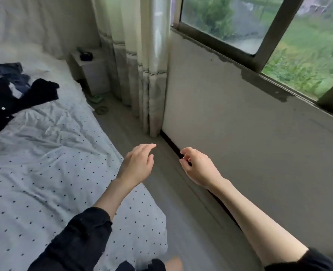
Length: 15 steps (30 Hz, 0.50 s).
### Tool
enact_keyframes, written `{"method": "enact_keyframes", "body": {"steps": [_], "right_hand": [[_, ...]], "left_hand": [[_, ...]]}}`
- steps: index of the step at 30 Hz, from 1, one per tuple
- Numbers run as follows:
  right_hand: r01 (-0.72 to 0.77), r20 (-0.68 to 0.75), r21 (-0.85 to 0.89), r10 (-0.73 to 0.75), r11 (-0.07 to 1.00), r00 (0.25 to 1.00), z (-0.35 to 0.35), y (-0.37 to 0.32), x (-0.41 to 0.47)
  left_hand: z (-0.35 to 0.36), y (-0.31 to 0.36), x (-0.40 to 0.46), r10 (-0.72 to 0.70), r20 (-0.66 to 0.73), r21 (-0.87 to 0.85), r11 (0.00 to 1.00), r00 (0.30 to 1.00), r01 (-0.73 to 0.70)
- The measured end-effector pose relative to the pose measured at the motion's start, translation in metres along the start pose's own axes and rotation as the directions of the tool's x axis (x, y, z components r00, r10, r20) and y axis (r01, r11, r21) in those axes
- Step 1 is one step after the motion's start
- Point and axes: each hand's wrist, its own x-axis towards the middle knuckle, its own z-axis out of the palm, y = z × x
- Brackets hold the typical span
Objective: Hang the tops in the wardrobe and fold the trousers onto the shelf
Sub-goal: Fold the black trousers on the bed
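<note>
Dark clothes (15,94) lie in a loose heap at the far left of the bed (44,163), on a pale blue sheet with small dark dots; a black garment with white buttons lies on top, and navy and grey pieces show under it, though which are tops and which trousers cannot be told. Both hands hang over the grey floor (181,222) between the bed and the wall under the window (279,36), well apart from the heap. On the left hand (137,165) the grip is loose, fingers relaxed and holding nothing. On the right hand (198,165) the fingers curl lightly, also empty. Pale curtains (138,65) hang in the corner beside a small white bedside cabinet (92,73) with what may be a dark gadget on top.
</note>
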Motion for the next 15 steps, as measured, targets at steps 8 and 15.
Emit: {"method": "enact_keyframes", "body": {"steps": [8, 15], "right_hand": [[0.295, 0.186, 0.028, -0.295, 0.955, 0.937, -0.001, -0.008, 0.187], [0.489, 0.304, 0.088, -0.491, 0.868, 0.816, -0.001, -0.059, 0.354]], "left_hand": [[0.010, -0.063, 0.102, -0.337, -0.111, -0.017, 0.941, 0.935, 0.338], [-0.019, -0.110, 0.203, -0.531, -0.229, -0.082, 0.846, 0.816, 0.527]]}}
